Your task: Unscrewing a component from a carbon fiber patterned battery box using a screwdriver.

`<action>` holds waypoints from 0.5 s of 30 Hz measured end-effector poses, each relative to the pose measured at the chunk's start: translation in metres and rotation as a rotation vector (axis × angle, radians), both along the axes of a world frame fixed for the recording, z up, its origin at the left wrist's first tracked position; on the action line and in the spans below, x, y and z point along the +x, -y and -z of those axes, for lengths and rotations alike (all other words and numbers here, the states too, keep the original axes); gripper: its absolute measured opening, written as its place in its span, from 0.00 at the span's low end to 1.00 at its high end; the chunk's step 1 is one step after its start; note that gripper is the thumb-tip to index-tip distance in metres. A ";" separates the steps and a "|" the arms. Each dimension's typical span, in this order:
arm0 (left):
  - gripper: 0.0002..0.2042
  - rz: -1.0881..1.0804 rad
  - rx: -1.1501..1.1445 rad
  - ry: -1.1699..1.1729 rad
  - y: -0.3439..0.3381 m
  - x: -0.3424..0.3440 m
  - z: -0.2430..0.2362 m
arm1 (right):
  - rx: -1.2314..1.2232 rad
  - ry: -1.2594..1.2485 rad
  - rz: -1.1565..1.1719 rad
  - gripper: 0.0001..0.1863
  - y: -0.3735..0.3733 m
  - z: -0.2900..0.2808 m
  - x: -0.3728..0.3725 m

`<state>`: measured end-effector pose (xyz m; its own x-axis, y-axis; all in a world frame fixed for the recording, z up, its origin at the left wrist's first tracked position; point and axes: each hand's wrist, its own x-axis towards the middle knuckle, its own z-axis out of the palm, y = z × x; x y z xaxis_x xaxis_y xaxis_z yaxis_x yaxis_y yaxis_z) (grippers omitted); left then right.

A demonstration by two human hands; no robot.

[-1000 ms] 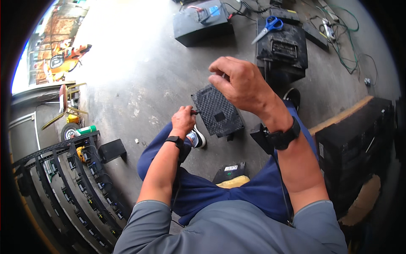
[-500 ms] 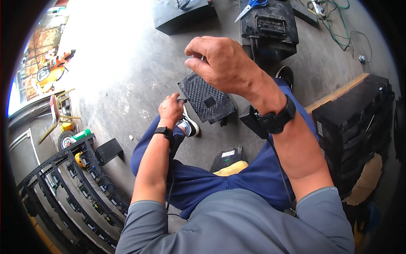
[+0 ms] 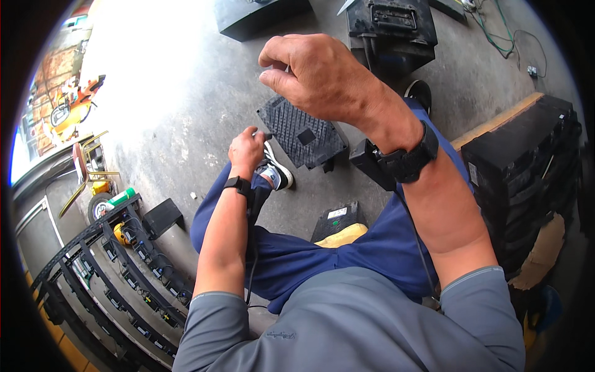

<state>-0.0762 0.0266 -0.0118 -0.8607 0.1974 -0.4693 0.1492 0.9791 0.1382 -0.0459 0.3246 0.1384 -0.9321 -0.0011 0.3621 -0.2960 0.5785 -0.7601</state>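
Note:
My right hand (image 3: 322,74) is raised over the floor, high above a black ribbed plastic case (image 3: 304,127). Its fingers are curled toward the thumb, and a small pale glint shows between them, too small to name. Beside the left corner of the case is my left hand (image 3: 246,150), near my left knee and shoe. Its fingers are bent closed, with a small dark piece at their tips; whether it belongs to the case I cannot tell. The case lies on the concrete between my feet, with a square recess in its upper face.
Black boxes (image 3: 263,17) and a handled black case (image 3: 393,37) stand ahead, with blue-handled scissors partly cut off on top. Stacked black cases (image 3: 517,155) are at right. A metal rack (image 3: 93,266) with wired units is at left. A yellow pad (image 3: 342,236) lies beneath me.
The view has shifted a little, so the floor things sit slightly higher in it. My right hand is a bit higher and further left; both hands keep their curled shape.

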 end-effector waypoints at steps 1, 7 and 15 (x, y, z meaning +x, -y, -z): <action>0.21 -0.084 0.002 0.063 -0.001 -0.003 0.001 | -0.001 0.003 0.002 0.11 0.000 0.000 0.001; 0.19 0.063 0.023 -0.142 -0.009 0.009 -0.011 | 0.019 0.001 0.010 0.10 -0.003 0.003 0.001; 0.22 -0.077 -0.013 -0.009 0.008 -0.004 0.009 | -0.003 -0.006 0.016 0.11 0.003 0.005 0.000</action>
<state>-0.0803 0.0184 -0.0206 -0.8771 0.1244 -0.4638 0.0744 0.9894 0.1247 -0.0461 0.3214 0.1337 -0.9298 0.0150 0.3678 -0.2913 0.5806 -0.7603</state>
